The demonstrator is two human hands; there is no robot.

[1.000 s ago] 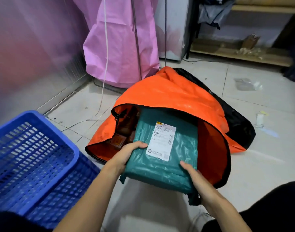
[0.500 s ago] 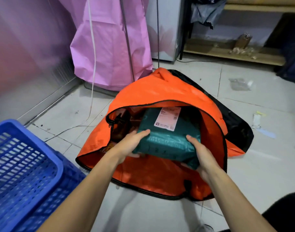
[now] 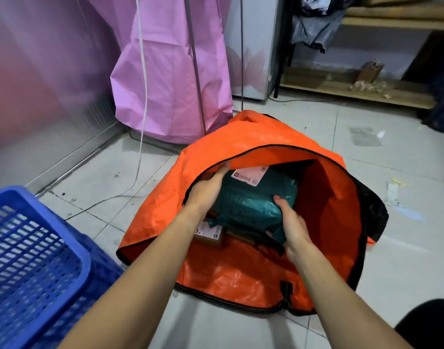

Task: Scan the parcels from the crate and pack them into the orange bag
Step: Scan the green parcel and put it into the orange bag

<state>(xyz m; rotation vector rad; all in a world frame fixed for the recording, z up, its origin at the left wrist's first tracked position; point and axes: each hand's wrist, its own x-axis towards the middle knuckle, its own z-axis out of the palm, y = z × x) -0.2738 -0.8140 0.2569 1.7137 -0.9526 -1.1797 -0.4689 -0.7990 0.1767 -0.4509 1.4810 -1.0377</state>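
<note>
A large orange bag (image 3: 253, 137) lies open on the tiled floor, its mouth facing me. Inside it sits a teal plastic parcel (image 3: 251, 197) with a white label at its far end. My left hand (image 3: 208, 190) lies along the parcel's left side, fingers stretched toward the bag's upper lip. My right hand (image 3: 291, 222) holds the parcel's near right corner with thumb on top. A brown box with a white label (image 3: 210, 235) shows under the teal parcel. The blue plastic crate (image 3: 34, 253) stands at the lower left.
A pink cover (image 3: 170, 79) hangs over a metal rack behind the bag, with a white cable (image 3: 142, 96) trailing to the floor. A wooden shelf (image 3: 354, 89) runs along the back right. Scraps of litter (image 3: 392, 192) lie on the tiles at right.
Both hands have pushed the teal parcel from the bag's mouth deeper inside. My left hand has slid forward up to the bag's upper lip.
</note>
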